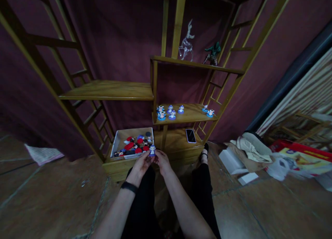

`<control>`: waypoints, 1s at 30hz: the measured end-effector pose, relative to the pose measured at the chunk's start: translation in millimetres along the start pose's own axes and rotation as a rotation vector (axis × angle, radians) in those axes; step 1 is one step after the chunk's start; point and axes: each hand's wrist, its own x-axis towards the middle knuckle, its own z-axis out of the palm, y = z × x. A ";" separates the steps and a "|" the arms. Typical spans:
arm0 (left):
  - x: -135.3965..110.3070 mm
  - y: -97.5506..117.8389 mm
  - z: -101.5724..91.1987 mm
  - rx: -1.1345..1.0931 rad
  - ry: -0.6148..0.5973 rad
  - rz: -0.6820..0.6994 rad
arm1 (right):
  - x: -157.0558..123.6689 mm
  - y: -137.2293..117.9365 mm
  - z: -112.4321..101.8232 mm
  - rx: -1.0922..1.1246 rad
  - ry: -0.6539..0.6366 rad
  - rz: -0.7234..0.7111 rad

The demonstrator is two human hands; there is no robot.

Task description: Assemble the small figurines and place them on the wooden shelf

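Both my hands meet just in front of the wooden shelf unit's base, pinching one small figurine [152, 150] with a white body and a blue base. My left hand [141, 164] grips it from the left and my right hand [162, 160] from the right. Directly behind them sits an open white box [119, 135] with several more figurines and red and dark round pieces inside. On the low right shelf [192, 112] stand several matching blue-based figurines [168, 112], upright in a loose group.
A phone [191, 135] lies face up on the bottom board. A glass deer [186, 42] and a dark green figure [212, 53] stand on the upper shelf. White boxes, cloth and a red package [301, 154] are piled on the floor at right. Folded cloth [43, 153] lies at left.
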 end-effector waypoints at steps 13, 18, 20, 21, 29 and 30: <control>-28.6 49.5 -35.1 0.010 0.036 0.268 | 13.4 44.2 71.0 0.125 -0.149 0.065; -29.3 50.7 -49.6 0.004 0.119 0.291 | 20.7 66.3 77.8 0.173 -0.111 0.168; -27.8 46.8 -55.4 0.010 0.124 0.272 | 23.3 72.7 75.0 0.173 -0.077 0.154; -27.1 44.9 -57.3 0.013 0.120 0.269 | 24.2 74.6 73.2 0.174 -0.075 0.135; -31.0 42.5 -49.4 0.028 0.088 0.313 | 24.9 74.1 71.7 0.147 -0.149 0.018; -32.1 43.0 -48.6 0.028 0.091 0.329 | 25.1 74.9 72.7 0.124 -0.153 0.004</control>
